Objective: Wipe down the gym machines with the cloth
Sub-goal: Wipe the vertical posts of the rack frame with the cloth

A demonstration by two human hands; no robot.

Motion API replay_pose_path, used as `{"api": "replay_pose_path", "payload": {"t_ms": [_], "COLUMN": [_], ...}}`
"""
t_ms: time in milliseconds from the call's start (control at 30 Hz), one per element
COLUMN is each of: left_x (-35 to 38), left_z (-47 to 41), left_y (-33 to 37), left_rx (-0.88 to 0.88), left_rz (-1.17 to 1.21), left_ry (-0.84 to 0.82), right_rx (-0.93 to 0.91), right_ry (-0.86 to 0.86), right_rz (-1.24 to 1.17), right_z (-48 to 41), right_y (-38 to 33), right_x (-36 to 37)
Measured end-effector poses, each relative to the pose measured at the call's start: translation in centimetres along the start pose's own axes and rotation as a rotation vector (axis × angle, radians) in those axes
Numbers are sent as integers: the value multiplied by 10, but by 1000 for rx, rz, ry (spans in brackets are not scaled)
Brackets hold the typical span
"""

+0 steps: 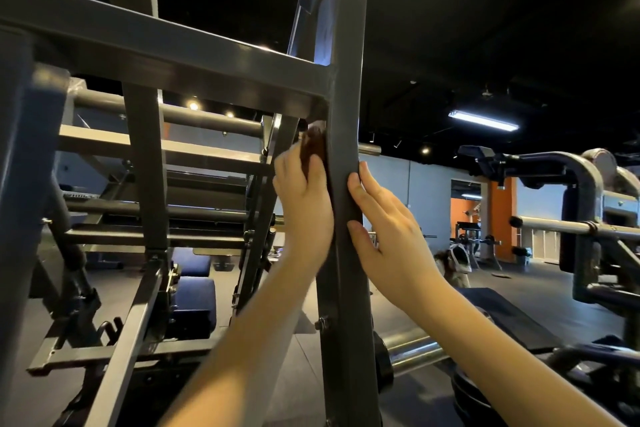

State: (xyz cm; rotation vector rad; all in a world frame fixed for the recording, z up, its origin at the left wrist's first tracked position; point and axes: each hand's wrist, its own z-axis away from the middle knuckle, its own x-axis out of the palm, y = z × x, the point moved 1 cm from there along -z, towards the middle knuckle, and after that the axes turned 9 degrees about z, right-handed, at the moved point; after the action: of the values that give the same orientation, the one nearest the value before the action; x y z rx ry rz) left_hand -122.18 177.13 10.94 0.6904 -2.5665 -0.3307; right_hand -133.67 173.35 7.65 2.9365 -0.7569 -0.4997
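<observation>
**Cloth pressed to the post of a gym machine**

Cloth (313, 146), dark brown and bunched, sits in the left grip (304, 204). The fingers curl round it and hold it against the left face of a grey upright post (346, 80), just under the joint where a sloping crossbeam (173, 55) meets the post. Only the upper part of the cloth shows above the fingers.

The right grip (391, 229) holds nothing. Its fingers (360, 191) are stretched out nearly straight and lie flat against the right edge of the same post, a little lower than the cloth. Both bare forearms reach up from the lower edge of the view, one on each side of the post.

Behind the crossbeam stand more grey bars and struts of the machine, with dark blue pads (194, 302) low down among them. A chrome bar (412, 350) juts out to the right of the post near its foot. Farther right is another grey machine (585, 191) on the dark floor (519, 281). An orange wall panel (502, 218) stands beyond it, and a strip light (483, 120) glows on the black ceiling.
</observation>
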Motion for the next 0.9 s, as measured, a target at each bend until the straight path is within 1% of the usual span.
{"api": "replay_pose_path", "payload": {"t_ms": [67, 133, 267, 333, 400, 467, 567, 600, 700, 800, 900], "left_x": [-11, -21, -18, -10, -6, -11, -27, -28, -17, -3, -5], "left_z": [43, 69, 37, 17, 20, 46, 95, 100, 69, 24, 33], "left_y": [-19, -30, -15, -5, -9, -28, -53, -55, -31, -7, -18], "left_rx": [17, 16, 115, 136, 144, 141, -44, -70, -27, -5, 28], "left_rz": [66, 56, -160, -195, -153, -109, 5, 24, 1, 18, 60], "left_ry": [-40, -90, -78, -52, -6, -17, -74, -69, 10, 21, 33], "right_rx": [11, 18, 13, 9, 3, 9, 33, 39, 36, 16, 9], "right_ry": [6, 9, 1, -12, -17, -20, -27, -26, -18, -4, -3], "right_rz": [-38, -66, -57, -48, -49, -66, -97, -100, -90, -65, -55], "right_z": [1, 2, 1, 0, 1, 1, 2, 3, 1, 0, 1], "right_y": [-1, -3, -2, -1, 0, 0, -3, -4, -3, -1, 1], "right_x": [0, 1, 0, 0, 0, 1, 3, 3, 2, 2, 4]}}
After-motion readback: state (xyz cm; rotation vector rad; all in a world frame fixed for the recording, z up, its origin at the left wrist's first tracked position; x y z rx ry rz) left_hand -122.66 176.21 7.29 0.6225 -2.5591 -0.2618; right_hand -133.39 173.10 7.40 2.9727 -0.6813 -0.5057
